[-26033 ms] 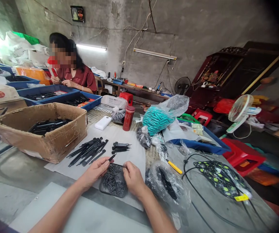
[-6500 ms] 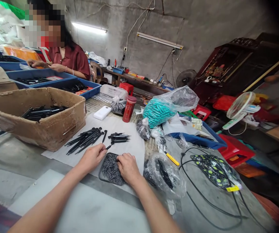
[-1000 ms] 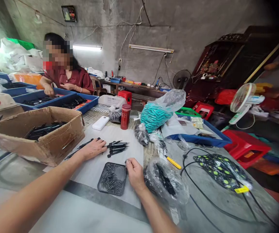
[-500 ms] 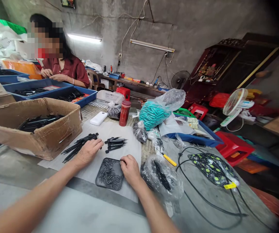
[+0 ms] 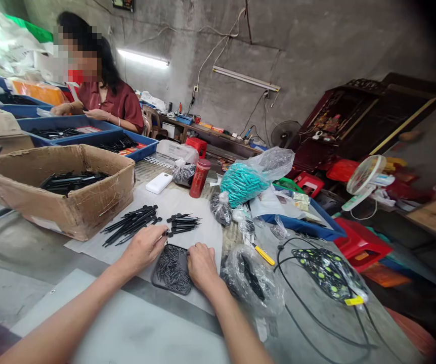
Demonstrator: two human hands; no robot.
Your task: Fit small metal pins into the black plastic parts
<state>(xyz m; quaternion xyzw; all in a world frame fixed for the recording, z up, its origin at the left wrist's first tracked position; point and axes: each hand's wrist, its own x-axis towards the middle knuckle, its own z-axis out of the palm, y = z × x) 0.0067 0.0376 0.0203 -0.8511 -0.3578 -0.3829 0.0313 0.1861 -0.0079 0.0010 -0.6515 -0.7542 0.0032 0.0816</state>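
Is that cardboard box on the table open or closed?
Open. The cardboard box has its flaps spread outward, and a pile of black sticks shows inside from above.

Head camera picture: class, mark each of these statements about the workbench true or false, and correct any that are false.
1. Both hands meet over the black tray of small pins. True: the left hand and right hand are at the black tray.
2. The cardboard box is empty. False: the cardboard box holds black pen parts.
3. A red flask stands beside a white power bank. True: the red flask is right of the white power bank.
4. The bag of teal parts lies inside the cardboard box. False: the bag of teal parts lies on the table beyond the paper sheet.
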